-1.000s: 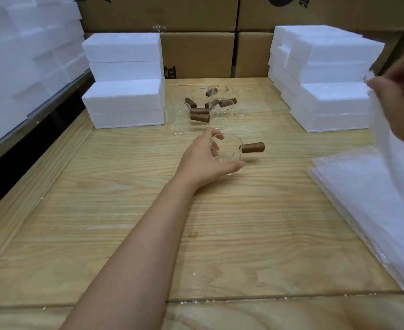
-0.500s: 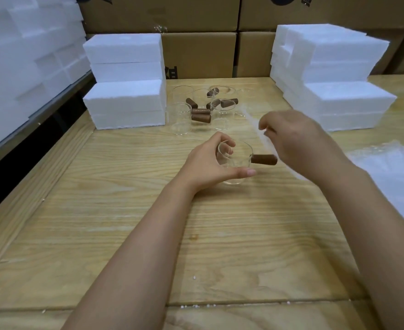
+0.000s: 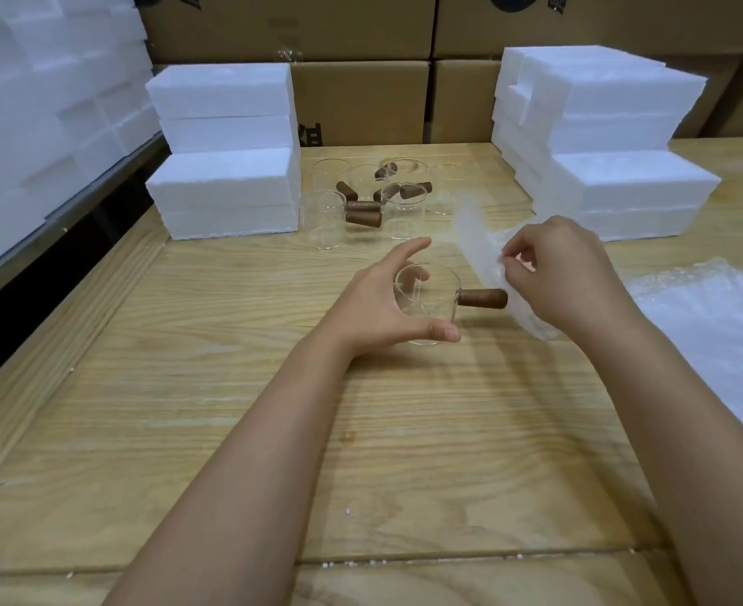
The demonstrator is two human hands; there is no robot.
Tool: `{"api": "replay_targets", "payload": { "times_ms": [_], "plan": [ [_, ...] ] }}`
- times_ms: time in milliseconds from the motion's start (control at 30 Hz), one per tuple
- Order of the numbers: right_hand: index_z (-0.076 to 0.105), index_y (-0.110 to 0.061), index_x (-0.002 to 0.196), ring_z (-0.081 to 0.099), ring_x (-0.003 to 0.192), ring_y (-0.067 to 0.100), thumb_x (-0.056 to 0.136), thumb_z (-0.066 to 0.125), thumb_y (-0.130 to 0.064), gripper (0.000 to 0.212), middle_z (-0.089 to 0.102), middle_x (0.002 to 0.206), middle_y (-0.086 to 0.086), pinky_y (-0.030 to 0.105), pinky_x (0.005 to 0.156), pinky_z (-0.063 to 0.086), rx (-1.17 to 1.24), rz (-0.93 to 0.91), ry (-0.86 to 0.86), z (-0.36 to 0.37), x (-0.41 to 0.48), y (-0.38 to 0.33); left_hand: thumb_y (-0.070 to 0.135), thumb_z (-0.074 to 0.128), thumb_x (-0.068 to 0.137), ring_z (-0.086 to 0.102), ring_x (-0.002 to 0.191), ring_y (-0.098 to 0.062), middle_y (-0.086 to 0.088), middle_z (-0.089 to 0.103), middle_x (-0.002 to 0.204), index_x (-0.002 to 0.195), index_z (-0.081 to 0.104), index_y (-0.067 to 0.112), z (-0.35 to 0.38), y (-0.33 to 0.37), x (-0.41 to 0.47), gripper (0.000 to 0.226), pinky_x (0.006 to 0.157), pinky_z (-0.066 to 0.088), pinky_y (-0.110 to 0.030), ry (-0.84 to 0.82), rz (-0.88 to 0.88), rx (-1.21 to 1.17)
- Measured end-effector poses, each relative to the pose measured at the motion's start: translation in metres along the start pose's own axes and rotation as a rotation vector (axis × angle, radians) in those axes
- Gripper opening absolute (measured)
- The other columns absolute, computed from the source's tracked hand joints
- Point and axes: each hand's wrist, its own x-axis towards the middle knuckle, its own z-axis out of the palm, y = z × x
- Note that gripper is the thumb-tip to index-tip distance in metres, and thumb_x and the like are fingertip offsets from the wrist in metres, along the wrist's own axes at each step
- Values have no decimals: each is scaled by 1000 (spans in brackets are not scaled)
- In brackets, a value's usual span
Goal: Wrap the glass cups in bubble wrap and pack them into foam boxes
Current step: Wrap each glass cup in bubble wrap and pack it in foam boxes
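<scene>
**Bringing the sheet to the cup**

Within the last second the right hand (image 3: 566, 273) has left the bubble wrap stack (image 3: 719, 325) and carried one bubble wrap sheet (image 3: 479, 242), pinched between thumb and fingertips, to just beside the glass cup (image 3: 430, 299). The left hand (image 3: 382, 308) holds the cup in a wide, loose curl, thumb on its near wall, mid-table. Wrapping is probably about to begin. The cup stands upright, mouth up. Its wooden handle (image 3: 483, 298) points right, toward the sheet, so the long axis runs across the table.
</scene>
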Motion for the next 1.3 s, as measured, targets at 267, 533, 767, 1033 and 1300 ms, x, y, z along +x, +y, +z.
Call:
{"api": "replay_targets", "payload": {
  "times_ms": [267, 533, 767, 1033, 1300],
  "plan": [
    [59, 1, 82, 53, 72, 37, 78, 53, 14, 14, 58, 75, 18, 41, 65, 38, -160, -403, 386, -5, 4, -26, 77, 78, 38, 45, 128, -6, 6, 40, 145, 147, 13, 49, -1, -2, -1, 130, 100, 40, -28, 80, 141, -38],
    [65, 4, 87, 57, 71, 36, 74, 63, 17, 19, 62, 76, 15, 46, 67, 47, -53, -588, 304, 15, -1, -24, 45, 51, 92, 25, 134, -22, -23, 25, 138, 117, 40, 24, 1, -3, 4, 35, 112, 30, -33, 747, 496, 166],
    [65, -4, 79, 54, 74, 16, 81, 74, -14, 13, 61, 76, 3, 26, 73, 44, 374, -347, 221, 17, -3, -18, 5, 69, 81, 32, 134, -25, -25, 34, 136, 109, 39, 21, -3, -5, 4, 45, 114, 27, -29, 734, 503, 215],
    [61, -4, 89, 50, 71, -1, 90, 62, -12, 8, 56, 78, -4, 8, 69, 38, 530, -208, 412, 22, -3, -19, -15, 58, 75, 38, 126, -21, -25, 42, 133, 96, 56, 3, -1, -4, 5, 28, 106, 21, -7, 702, 441, 297],
    [63, -12, 101, 55, 87, -10, 91, 62, -17, 11, 58, 90, -19, 6, 80, 39, 608, -197, 334, 25, -5, -19, -25, 41, 75, 54, 120, -33, -24, 56, 127, 107, 70, 0, 0, 1, 5, 49, 103, 44, -29, 653, 425, 378]
  ]
}}
